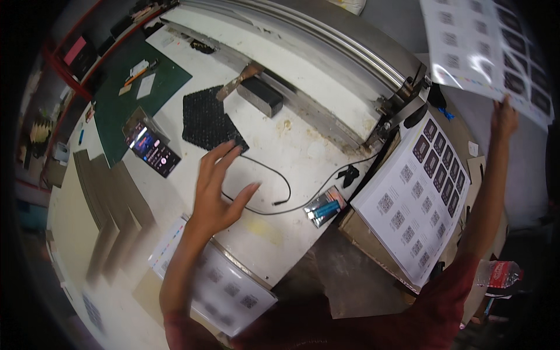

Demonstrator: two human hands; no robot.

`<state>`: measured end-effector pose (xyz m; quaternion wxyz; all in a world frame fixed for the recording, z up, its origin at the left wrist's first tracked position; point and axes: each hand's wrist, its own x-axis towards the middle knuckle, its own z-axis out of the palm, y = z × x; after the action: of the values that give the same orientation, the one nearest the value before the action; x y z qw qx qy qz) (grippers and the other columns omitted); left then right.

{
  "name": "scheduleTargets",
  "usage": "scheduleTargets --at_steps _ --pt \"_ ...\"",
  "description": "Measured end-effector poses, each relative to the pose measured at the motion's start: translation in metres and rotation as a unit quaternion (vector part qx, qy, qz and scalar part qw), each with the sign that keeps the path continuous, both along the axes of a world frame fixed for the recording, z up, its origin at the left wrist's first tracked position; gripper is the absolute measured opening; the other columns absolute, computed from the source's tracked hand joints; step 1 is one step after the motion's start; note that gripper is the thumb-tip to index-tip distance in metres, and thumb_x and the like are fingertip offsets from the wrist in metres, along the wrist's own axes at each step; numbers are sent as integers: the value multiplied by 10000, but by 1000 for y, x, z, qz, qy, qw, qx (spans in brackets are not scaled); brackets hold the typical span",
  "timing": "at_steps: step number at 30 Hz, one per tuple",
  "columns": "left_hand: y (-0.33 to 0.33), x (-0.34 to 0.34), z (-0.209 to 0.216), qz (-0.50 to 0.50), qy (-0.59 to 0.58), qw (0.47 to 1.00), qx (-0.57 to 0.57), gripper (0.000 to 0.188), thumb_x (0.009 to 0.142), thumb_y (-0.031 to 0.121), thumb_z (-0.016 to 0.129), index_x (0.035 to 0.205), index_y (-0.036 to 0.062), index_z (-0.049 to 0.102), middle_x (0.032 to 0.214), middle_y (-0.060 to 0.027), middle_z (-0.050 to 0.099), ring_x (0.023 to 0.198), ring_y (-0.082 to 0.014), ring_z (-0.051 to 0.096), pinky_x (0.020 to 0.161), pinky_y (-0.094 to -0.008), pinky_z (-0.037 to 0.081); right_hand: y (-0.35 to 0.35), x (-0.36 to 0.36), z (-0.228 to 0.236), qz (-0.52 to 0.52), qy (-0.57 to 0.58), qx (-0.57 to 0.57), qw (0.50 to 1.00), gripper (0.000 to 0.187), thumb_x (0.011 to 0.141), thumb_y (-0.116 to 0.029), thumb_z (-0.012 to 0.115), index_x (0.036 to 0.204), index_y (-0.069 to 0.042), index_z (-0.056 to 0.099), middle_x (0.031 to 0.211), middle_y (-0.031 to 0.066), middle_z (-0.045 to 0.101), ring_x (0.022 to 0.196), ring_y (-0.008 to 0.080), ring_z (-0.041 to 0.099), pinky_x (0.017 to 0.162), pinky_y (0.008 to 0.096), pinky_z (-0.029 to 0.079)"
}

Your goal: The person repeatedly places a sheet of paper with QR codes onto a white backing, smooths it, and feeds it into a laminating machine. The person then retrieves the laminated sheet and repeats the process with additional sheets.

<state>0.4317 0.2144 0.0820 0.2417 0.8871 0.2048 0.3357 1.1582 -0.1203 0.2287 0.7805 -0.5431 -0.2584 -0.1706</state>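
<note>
Head view: left hand (217, 189) hovers, fingers spread, empty; raised right hand (503, 118) pinches a printed sheet (487, 44).

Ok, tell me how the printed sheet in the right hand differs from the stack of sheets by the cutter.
The held sheet is lifted in the air, pinched at its lower edge by the right hand; the stack lies flat on its support. The held sheet is a single leaf; the stack is many leaves thick. The left hand touches neither and hovers open over the white table. Both show the same grid of small dark labels.
</note>
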Motion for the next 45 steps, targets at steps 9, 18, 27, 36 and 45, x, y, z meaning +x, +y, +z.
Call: scheduleTargets --at_steps 9,18,27,36,45 --pt "67 208 7 -48 -84 959 -266 505 901 288 752 1239 -65 623 1130 -158 678 961 -211 681 821 -308 537 254 -15 -79 81 119 -74 987 327 964 -146 680 1236 10 588 1140 115 649 1000 199 660 851 354 613" --pt "80 229 18 -8 -277 760 -588 555 928 267 734 1288 -99 523 1156 -153 657 1050 -197 660 902 -323 538 225 -166 -39 14 58 -401 914 393 934 -316 736 1128 21 677 1079 108 690 972 187 658 833 311 526" --pt "59 53 44 -9 -329 754 -569 441 911 36 658 1291 -109 487 1221 -213 637 1117 -253 651 1013 -359 505 145 -395 -87 -27 -477 -312 821 341 795 18 725 1118 48 621 962 189 647 917 306 637 870 380 498" --pt "-16 -71 134 38 -416 817 -398 497 922 96 635 1356 -77 465 1320 -210 539 1177 -234 597 1009 -348 477 207 -444 -94 -15 -513 -320 796 572 631 80 669 1196 -9 654 1202 161 686 1193 330 627 1067 482 434" --pt "-109 -207 153 -11 -441 896 -52 926 918 647 384 1460 -103 330 1293 -321 568 1270 -422 534 1123 -512 361 134 -553 77 206 -505 -437 715 293 720 35 625 1010 12 660 986 142 677 957 327 640 905 401 457"
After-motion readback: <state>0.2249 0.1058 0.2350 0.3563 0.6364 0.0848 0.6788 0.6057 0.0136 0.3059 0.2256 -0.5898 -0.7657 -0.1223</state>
